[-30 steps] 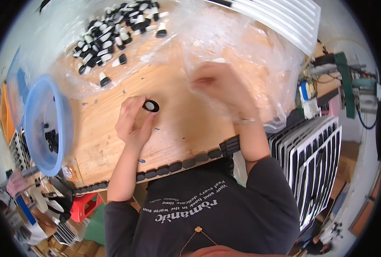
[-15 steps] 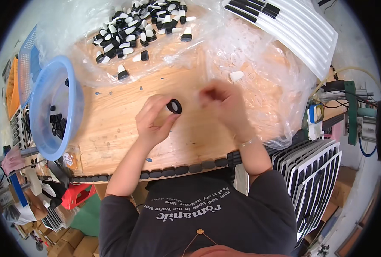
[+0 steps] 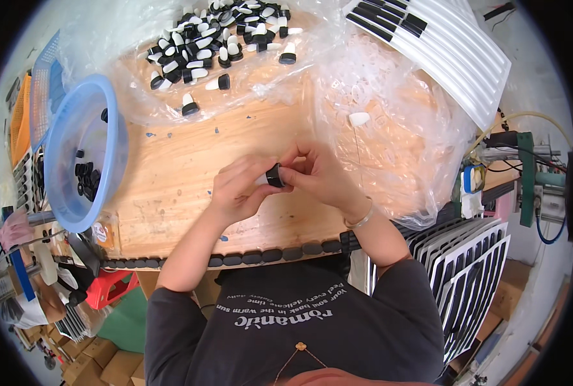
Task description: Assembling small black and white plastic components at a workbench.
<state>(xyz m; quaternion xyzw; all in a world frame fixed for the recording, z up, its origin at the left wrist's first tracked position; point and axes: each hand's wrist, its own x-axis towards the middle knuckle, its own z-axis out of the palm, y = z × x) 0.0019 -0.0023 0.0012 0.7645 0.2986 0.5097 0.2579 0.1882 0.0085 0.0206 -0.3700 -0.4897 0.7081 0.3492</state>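
Observation:
Above the middle of the wooden table, my left hand (image 3: 233, 190) is closed round a black cap (image 3: 274, 175). A whitish part shows at the cap's left, between the fingers. My right hand (image 3: 318, 175) meets the cap from the right, thumb and fingertips pinched against its end. Whatever lies between those right fingertips is hidden. Farther off, many black caps with white rounded tips (image 3: 204, 44) lie heaped on clear plastic sheeting. A lone white piece (image 3: 359, 119) rests on the clear bag to the right, which holds small transparent pieces (image 3: 363, 80).
At the left stands a blue plastic basin (image 3: 114, 128) with several black caps inside. White trays with black strips (image 3: 428, 51) lie at the far right; more trays (image 3: 470, 276) stand stacked beside my right elbow. Black pads (image 3: 254, 257) line the table's front edge. A metal machine (image 3: 547, 193) is at right.
My right hand has come left and down from near the clear bag to the cap. The cap has been turned, so its open end no longer faces up to view.

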